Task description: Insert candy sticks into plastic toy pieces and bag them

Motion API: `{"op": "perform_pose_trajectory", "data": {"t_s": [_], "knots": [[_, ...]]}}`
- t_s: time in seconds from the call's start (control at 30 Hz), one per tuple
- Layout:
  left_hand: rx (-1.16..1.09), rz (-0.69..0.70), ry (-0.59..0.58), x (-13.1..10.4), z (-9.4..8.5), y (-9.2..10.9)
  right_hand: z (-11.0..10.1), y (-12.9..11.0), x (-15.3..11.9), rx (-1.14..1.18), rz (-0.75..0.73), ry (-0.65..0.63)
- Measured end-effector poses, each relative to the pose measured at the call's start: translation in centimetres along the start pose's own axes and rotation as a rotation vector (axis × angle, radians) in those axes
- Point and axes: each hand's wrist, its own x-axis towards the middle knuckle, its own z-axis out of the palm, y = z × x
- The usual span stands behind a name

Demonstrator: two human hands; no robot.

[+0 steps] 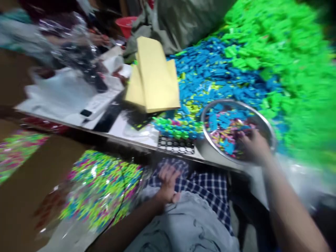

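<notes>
My right hand (256, 145) reaches into a round metal bowl (271, 131) on the table's front edge. Blue plastic pieces (228, 119) and small pink and yellow bits (223, 138) lie in that bowl. The fingers of this hand are smeared by motion, so whether they grip anything is unclear. My left hand (168, 183) rests on the blue checked cloth over my lap, its fingers stretched out and nothing in them. Left of the bowl sits a black tray with round white cells (175, 145), bordered behind by a row of green and blue pieces (181, 129).
Heaps of blue pieces (215, 66) and bright green pieces (296, 80) cover the table's back and right. Yellow cards (157, 80) stand near the middle. Bags of coloured pieces (105, 185) lie below on the left. Another person's hand (98, 38) is at the far left, beside clear plastic.
</notes>
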Motion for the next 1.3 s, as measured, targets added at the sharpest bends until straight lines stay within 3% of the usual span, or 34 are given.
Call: {"op": "perform_pose_trajectory", "data": {"t_s": [0.03, 0.13, 0.3, 0.47, 0.63, 0.77, 0.87, 1.13, 1.23, 1.3], "knots": [[0.005, 0.021, 0.094, 0.1, 0.3, -0.3, -0.7, 0.6, 0.1, 0.041, 0.038, 0.014], [0.017, 0.081, 0.171, 0.8, 0.8, -0.4, -0.8, 0.9, 0.5, 0.072, 0.056, 0.021], [0.048, 0.086, 0.04, 2.3, 0.0, 0.7, 0.0, 0.5, 0.9, 0.15, -0.012, -0.008], [0.049, 0.019, -0.036, 3.0, -0.4, 1.4, 0.0, 1.2, 1.4, 0.21, 0.075, 0.168], [0.04, -0.028, -0.061, 3.2, -0.4, 1.7, 0.3, 1.8, 1.6, 0.131, 0.122, 0.076], [0.027, -0.084, -0.073, 3.2, -0.5, 1.8, -0.1, 2.4, 2.0, 0.082, 0.198, 0.146], [0.021, -0.109, -0.084, 3.4, -0.5, 2.0, -1.0, 2.8, 3.4, 0.042, 0.167, 0.172], [-0.049, -0.143, -0.108, 3.5, -0.4, 2.1, -2.6, 2.8, 7.6, -0.109, 0.122, -0.09], [-0.149, -0.186, -0.108, 3.4, -0.7, 1.9, -4.1, 2.0, 6.7, -0.08, 0.158, -0.113], [-0.298, -0.231, -0.107, 4.0, -1.2, 2.3, -5.4, 0.3, 4.6, 0.105, 0.189, -0.121]]}}
